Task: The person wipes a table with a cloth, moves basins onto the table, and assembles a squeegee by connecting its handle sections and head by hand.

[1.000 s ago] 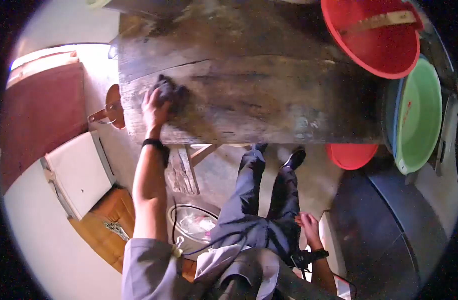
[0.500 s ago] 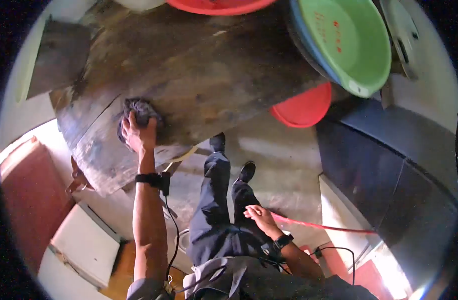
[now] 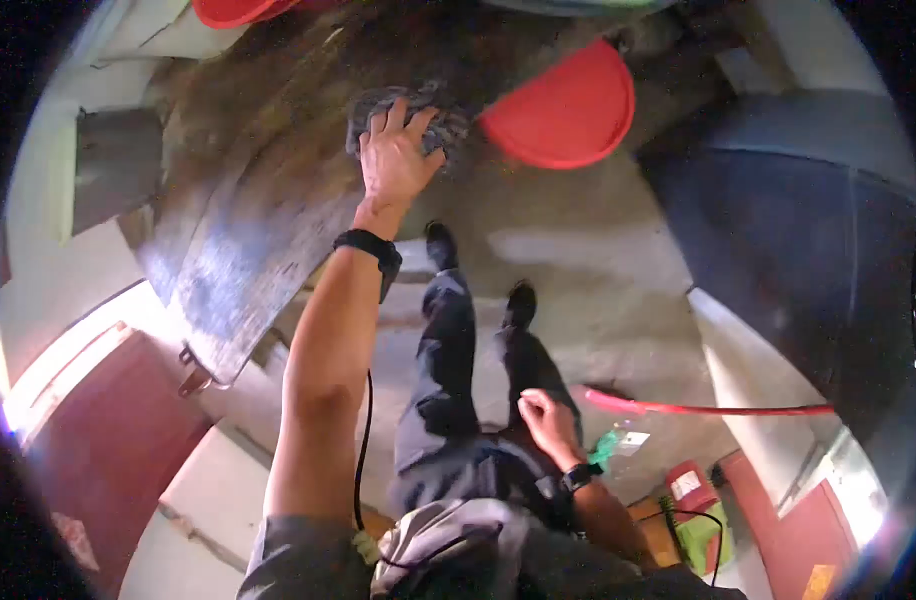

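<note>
My left hand (image 3: 396,160) is stretched forward over a dark grey cloth (image 3: 450,128), fingers bent over its top, pressing it onto the worn wooden table (image 3: 268,150) near the edge. The cloth is bunched up, and part of it is hidden beneath the palm. My right hand (image 3: 550,425) hangs low in front of my thigh, fingers curled in, with nothing visible in them. It is away from the table, close to the end of a red hose (image 3: 698,408).
A red basin (image 3: 568,110) sits below the table edge, right of the cloth. Another red basin (image 3: 233,8) and a blue-green basin (image 3: 578,5) show at the top. A dark cabinet (image 3: 778,230) stands at right. Red and green packages (image 3: 693,500) lie behind my right arm.
My left hand has slid the cloth rightward and farther away across the table. The view has shifted, so the green basin has mostly left it. My right hand stays low, its fingers more curled.
</note>
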Available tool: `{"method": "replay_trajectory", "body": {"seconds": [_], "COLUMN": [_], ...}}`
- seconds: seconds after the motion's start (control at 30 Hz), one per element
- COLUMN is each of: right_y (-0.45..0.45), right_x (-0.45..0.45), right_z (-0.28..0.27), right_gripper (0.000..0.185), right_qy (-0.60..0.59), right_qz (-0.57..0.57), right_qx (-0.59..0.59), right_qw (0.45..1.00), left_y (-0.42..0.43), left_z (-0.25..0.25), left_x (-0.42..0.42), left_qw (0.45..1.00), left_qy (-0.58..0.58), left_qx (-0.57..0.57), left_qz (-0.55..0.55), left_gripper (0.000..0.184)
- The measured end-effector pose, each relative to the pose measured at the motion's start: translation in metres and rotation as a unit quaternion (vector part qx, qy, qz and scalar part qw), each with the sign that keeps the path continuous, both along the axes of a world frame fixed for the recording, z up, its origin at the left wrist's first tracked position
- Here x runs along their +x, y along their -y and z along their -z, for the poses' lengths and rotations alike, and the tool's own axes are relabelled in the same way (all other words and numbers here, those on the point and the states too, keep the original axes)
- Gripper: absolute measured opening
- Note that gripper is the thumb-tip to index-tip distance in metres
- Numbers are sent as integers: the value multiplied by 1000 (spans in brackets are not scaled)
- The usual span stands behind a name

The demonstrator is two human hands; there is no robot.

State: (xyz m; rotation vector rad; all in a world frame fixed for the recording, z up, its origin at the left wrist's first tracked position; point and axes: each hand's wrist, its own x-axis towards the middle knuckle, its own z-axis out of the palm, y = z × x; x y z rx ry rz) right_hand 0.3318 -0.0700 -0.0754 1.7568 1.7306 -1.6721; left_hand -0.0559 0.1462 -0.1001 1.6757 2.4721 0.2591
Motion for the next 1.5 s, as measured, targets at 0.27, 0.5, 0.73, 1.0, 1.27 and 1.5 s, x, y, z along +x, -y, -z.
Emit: {"method": "replay_trajectory", "body": {"seconds": [0.27,0.5,0.73,1.0,1.27,1.5], "right_y": [27,61,63,103,148,184], "right_x": [62,73,50,3,-23,-4], "right_z": [32,38,23,-2,-21,-6], "right_gripper": [45,45,34,33,28,24], "right_qy": [5,3,-7,88,67,45], "right_qz": [-148,-184,-247,-329,-188,-107], "right_qx": [41,45,90,47,-37,-10], "right_qw": [988,982,965,939,979,993], "left_y": [226,491,512,482,437,416], "left_z": [-21,-3,-10,-22,-60,-43], "left_x": [-30,-43,-91,8,-38,-57], "left_qw": [980,933,952,948,968,986], "left_qy": [64,208,1,106,183,54], "left_qx": [-187,-249,-70,-22,-28,-159], "left_qz": [-31,-155,-299,-298,-170,-18], "left_gripper": [52,49,45,53,56,55]}}
